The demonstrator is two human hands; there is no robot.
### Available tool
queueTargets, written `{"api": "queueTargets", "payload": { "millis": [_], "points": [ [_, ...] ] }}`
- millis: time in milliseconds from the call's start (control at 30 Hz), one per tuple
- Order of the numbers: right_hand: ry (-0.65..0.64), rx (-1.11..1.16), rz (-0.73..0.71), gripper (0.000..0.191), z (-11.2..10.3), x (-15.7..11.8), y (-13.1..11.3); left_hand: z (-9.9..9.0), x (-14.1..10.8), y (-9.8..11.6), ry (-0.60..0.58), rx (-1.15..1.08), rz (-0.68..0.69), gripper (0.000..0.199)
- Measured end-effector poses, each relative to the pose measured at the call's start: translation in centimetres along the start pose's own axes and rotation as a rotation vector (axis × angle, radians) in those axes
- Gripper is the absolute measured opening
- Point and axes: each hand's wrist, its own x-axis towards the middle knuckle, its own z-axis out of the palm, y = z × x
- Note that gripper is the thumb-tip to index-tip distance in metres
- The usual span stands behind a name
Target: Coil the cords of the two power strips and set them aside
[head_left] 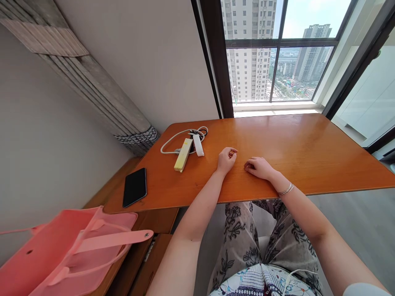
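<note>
My left hand [227,159] rests on the orange-brown wooden table [277,137] near its front edge, fingers loosely curled in, with nothing visible in them. A short gap to the right, my right hand [261,167] also lies on the tabletop. Its fingers are bent inward and I see nothing held; thin bracelets circle that wrist. Nearest to the left hand are a white plug-like block [198,145] and a yellowed power strip [183,155] with a looped white cable [168,144]. Neither hand touches them.
A black tablet [135,187] lies at the table's left end. Below it, an open pink bag [40,250] with a strap stands on brown wooden furniture [157,255]. A gathered grey curtain [92,90] hangs at left. Behind the table is a window [279,43] with dark frames.
</note>
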Motion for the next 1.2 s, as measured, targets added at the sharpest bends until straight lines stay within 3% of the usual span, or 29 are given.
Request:
{"api": "queueTargets", "payload": {
  "millis": [400, 1200],
  "points": [
    [0.01, 0.062, 0.028, 0.012, 0.17, 0.09, -0.02, 0.02, -0.02, -0.39, -0.017, -0.04, -0.081, 0.011],
    [-0.027, 0.025, 0.025, 0.014, -0.08, -0.05, -0.23, 0.0, -0.04, -0.42, -0.046, -0.082, -0.08, 0.01]
  ]
}}
